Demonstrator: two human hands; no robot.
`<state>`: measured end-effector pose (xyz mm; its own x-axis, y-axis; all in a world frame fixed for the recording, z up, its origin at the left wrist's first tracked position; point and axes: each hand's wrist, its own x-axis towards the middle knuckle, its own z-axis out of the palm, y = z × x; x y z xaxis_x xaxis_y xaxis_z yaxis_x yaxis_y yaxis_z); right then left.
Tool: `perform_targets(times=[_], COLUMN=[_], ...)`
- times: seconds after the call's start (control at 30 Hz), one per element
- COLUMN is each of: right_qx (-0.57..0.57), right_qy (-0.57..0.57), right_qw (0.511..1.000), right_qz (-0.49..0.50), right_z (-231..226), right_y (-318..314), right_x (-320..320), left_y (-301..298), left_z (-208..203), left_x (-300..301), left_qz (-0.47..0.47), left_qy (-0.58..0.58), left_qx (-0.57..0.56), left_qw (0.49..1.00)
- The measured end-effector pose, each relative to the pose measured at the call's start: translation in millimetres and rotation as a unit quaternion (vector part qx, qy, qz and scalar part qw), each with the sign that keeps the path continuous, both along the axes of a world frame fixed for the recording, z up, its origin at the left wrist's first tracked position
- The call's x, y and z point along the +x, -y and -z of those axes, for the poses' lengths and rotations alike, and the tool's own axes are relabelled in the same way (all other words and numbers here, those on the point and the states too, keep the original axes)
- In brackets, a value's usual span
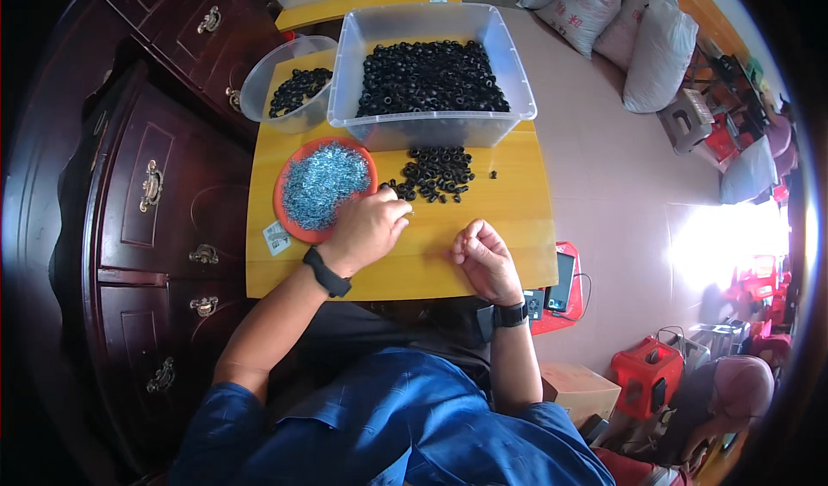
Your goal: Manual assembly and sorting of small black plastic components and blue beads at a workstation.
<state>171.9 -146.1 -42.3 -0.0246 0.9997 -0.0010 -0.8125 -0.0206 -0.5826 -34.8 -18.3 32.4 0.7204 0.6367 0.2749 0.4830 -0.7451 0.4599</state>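
My left hand (366, 230) is over the yellow table, between an orange plate (279, 194) and a loose pile of small black ring-like parts (438, 171). Its thumb and fingertips are pinched together; a tiny bit shows at the tips, too small to name. On the plate lies a heap of thin silvery metal pieces (321, 182). My right hand (488, 263) is closed near the table's front right, with thumb and index finger meeting. Whatever may be in its fingers cannot be made out. Both wrists wear dark bands.
Behind the pile stands a big clear bin (423, 132) of black parts, with a clear round tub (256, 94) to its left. Dark drawers (138, 175) border the left side. White sacks (651, 63), a red stool (647, 376) and a person (729, 400) are on the right.
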Motion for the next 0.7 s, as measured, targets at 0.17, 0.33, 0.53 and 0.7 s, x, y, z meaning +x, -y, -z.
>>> perform_targets(times=[0.17, 0.33, 0.53, 0.7], right_qx=[-0.107, -0.124, -0.129, -0.081], right_qy=[0.119, 0.235, 0.354, 0.494], right_qw=[0.987, 0.962, 0.920, 0.856], right_qz=[0.014, 0.058, 0.111, 0.128], right_z=[-24.8, -40.2, -31.4, -24.1], right_y=[-3.2, -21.4, -47.0, -55.6], right_x=[2.9, 9.0, 1.9, -26.0], left_y=[-4.7, -13.5, -4.8, 25.9], left_z=[26.1, 38.5, 16.4, -18.4], left_x=[8.2, 12.7, 7.8, -38.9], left_qz=[-0.006, 0.012, 0.016, -0.042], left_qy=[-0.092, -0.089, -0.005, 0.153], left_qx=[0.058, 0.103, 0.058, -0.097], left_qw=[0.994, 0.991, 0.998, 0.982])
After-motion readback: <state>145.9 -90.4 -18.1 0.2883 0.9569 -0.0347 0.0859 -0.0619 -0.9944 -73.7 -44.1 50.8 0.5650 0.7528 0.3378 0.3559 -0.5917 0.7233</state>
